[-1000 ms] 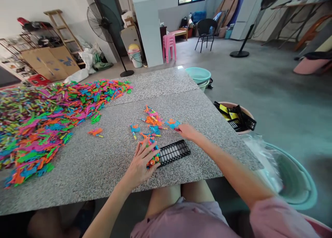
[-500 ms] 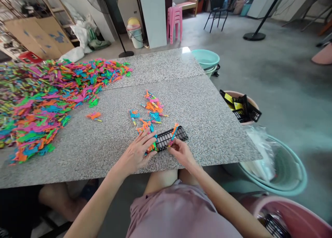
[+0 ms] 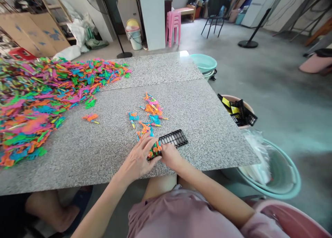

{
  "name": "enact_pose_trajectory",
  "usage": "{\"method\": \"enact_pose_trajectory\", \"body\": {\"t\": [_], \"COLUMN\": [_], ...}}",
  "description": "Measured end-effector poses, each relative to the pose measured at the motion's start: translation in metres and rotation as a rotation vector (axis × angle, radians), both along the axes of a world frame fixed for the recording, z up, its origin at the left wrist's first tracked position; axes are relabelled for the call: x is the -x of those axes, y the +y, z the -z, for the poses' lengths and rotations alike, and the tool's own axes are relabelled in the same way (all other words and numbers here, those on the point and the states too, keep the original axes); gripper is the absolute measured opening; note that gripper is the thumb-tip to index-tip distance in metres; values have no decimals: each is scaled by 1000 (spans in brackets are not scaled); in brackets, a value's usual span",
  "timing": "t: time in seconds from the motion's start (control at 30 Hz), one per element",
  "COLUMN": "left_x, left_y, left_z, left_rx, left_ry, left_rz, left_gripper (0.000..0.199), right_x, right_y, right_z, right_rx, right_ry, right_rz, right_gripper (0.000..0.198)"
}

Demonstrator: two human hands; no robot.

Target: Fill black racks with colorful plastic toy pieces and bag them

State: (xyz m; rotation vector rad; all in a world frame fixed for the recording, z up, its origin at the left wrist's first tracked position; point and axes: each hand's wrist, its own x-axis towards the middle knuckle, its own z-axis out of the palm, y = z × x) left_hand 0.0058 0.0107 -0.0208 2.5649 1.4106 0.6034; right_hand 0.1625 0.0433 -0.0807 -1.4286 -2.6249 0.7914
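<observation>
A black grid-sided plastic basket (image 3: 176, 138) lies near the table's front edge, its left part filled with small colourful plastic pieces (image 3: 155, 149) that show round orange ends. My left hand (image 3: 138, 153) is curled round the left end of the basket, thumb at the near side and fingers across the top. Right beside those orange ends, my right hand (image 3: 171, 155) is closed over the basket's middle; its fingertips and whatever they hold are hidden. Beyond my left hand lie loose blue and orange plastic pieces with striped sticks (image 3: 154, 119).
A big heap of bright plastic pieces (image 3: 46, 93) covers the left of the speckled stone table (image 3: 207, 127). To the right stand a tub of black baskets (image 3: 240, 110), a green tub with plastic bags (image 3: 282, 169) and a pink tub (image 3: 293, 213). Another person's leg (image 3: 49, 210) shows at lower left.
My right hand has moved left with the orange-and-blue piece, to the filled part of the basket, and that piece is now out of sight. My left hand stays at the basket's left end.
</observation>
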Motion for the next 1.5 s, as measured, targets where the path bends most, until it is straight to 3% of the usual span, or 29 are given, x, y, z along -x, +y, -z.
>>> {"method": "enact_pose_trajectory", "body": {"t": [0.07, 0.17, 0.23, 0.37, 0.43, 0.5, 0.57, 0.67, 0.8, 0.9, 1.03, 1.37, 1.5], "left_x": [-2, -1, 2, 5, 5, 6, 9, 15, 21, 20, 19, 18, 17], "left_y": [0, -1, -2, -5, -6, -7, -10, -12, -12, -11, -13, -7, -6], "left_z": [-1, 0, 2, 7, 8, 7, 5, 0, -2, -2, -1, -2, -4], "left_rx": [-10, -93, -130, -160, -153, -150, -143, -112, -50, -31, -54, -151, -125], "left_ry": [46, 101, 108, 98, 104, 114, 118, 110, 76, 75, 82, 176, 244], "left_rz": [-7, 14, 21, 12, 0, -6, 0, 23, 63, 63, 53, 119, 93], "left_gripper": [51, 29, 22, 23, 26, 27, 25, 24, 27, 28, 29, 29, 23], "right_x": [-3, -14, -20, -12, -4, -1, -7, -21, -21, -4, 9, 24, 17], "right_y": [-4, 11, 41, 120, 149, 163, 160, 131, 79, 58, 60, 85, 94], "right_z": [-3, -8, -13, -23, -26, -28, -26, -16, 6, 21, 25, 10, 4], "right_rx": [3, 106, 103, -101, -57, -4, 23, 83, 115, 93, 45, -7, -21], "right_ry": [17, 92, 128, 47, 0, -3, 14, 91, 439, 582, 537, 297, 277], "right_rz": [26, -58, -57, 222, 215, 171, 157, 156, 118, 97, 4, -317, -274], "right_gripper": [30, 24, 18, 38, 39, 24, 9, 15, 12, 13, 9, 9, 15]}}
